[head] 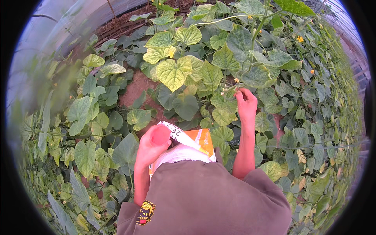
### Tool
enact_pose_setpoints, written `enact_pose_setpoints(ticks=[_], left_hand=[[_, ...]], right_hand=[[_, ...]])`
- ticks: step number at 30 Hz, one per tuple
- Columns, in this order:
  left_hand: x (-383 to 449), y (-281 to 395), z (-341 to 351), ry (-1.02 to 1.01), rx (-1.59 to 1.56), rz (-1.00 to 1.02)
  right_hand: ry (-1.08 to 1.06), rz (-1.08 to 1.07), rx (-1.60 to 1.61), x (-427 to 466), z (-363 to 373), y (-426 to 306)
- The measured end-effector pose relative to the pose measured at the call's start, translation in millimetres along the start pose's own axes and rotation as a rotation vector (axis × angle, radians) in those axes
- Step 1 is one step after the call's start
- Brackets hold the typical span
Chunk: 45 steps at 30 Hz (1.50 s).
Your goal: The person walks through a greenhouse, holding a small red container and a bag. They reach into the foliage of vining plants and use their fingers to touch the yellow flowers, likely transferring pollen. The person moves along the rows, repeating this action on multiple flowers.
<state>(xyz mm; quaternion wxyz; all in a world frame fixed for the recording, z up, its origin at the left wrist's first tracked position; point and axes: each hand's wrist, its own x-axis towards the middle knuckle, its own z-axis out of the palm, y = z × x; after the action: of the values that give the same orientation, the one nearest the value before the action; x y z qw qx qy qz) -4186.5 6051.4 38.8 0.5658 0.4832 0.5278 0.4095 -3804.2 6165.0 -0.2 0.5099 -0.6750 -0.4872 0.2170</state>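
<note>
My left hand (151, 147) holds a pink cup (160, 135) in front of my waist, its round mouth turned up toward me. Beside that hand, a printed white and orange plastic sack (204, 141) hangs at my front. Out to the right, the thumb and forefinger of my right hand (246, 102) are pinched on a small part of a cucumber vine (230, 89); whether it is stem, tendril or flower stalk cannot be made out. Just above those fingertips is a small orange-yellow flower (236, 80). Broad green leaves (258, 75) hang over the hand.
Dense cucumber foliage surrounds me, some leaves (174, 72) yellowed between the veins. A tall stem (257, 30) rises ahead. Bare reddish soil (136, 88) shows between plants. A thin line (320, 147) crosses at right. Plastic sheeting (82, 23) stands at the upper left.
</note>
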Motion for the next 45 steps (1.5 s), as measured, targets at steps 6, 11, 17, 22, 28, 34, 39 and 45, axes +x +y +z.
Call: enact_pose_setpoints(ticks=[6, 11, 17, 22, 28, 34, 39, 45], left_hand=[[32.5, 5.2, 1.7, -0.107, -0.09, 0.025], [56.9, 8.6, -19.9, -0.076, -0.044, 0.022], [88.7, 3.7, -61.8, 0.008, -0.119, 0.01], [118.2, 1.1, -103.8, 0.032, -0.156, 0.014], [179.3, 13.7, -150.5, -0.136, -0.136, 0.052], [242.8, 42.5, -167.0, -0.361, 0.023, 0.067], [295.0, 52.3, -141.0, -0.629, 0.107, 0.157], [335.7, 76.0, -97.7, -0.765, 0.015, 0.34]], right_hand=[[0.101, 0.043, 0.132, -5.9, -5.2, 21.1], [0.387, -0.278, -0.031, -60.2, 0.1, -62.7], [-0.63, -0.287, 0.069, -123.5, 82.4, -110.8], [-0.755, -0.533, -0.108, -72.8, 171.7, -99.6], [-0.13, 0.069, 0.154, 74.2, 221.3, -103.5], [-0.006, 0.228, 0.257, 121.9, 273.1, -96.9], [-0.002, 0.26, 0.458, 130.4, 281.4, -99.1], [-0.194, 0.341, 0.532, 136.5, 263.4, -93.4]])
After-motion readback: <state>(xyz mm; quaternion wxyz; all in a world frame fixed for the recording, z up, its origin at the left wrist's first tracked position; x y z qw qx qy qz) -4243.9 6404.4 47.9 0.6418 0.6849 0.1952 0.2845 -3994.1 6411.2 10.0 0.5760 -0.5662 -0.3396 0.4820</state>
